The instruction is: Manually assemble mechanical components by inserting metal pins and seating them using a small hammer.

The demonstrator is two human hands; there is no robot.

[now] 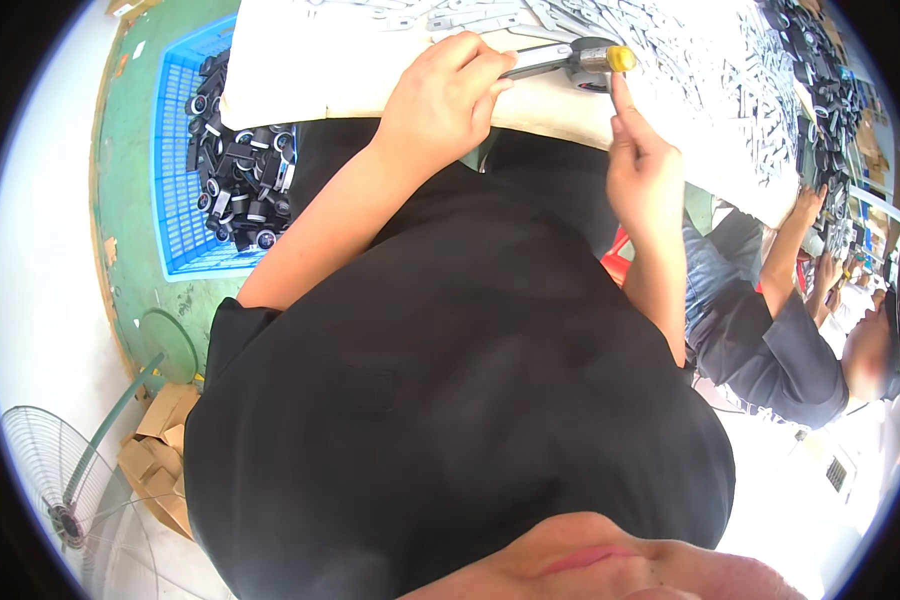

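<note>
My left hand [445,100] is closed around one end of a long, flat grey-and-dark part [540,60] at the table's near edge. At the far end of that part is a black rounded piece [589,80]. Over this piece lies a small mallet [597,60] with a metal head and a yellow face. My right hand [645,165] is closed below the mallet, its index finger stretched up to the head beside the yellow face. The mallet's handle is not plainly visible, hidden along the finger and hand.
Many slim grey parts [760,110] are spread over the pale tabletop [300,70]. At left, a blue crate [170,200] holds black wheeled pieces [235,185]. A standing fan [65,500] and a cardboard box [155,460] are lower left. Another person [770,350] works at right.
</note>
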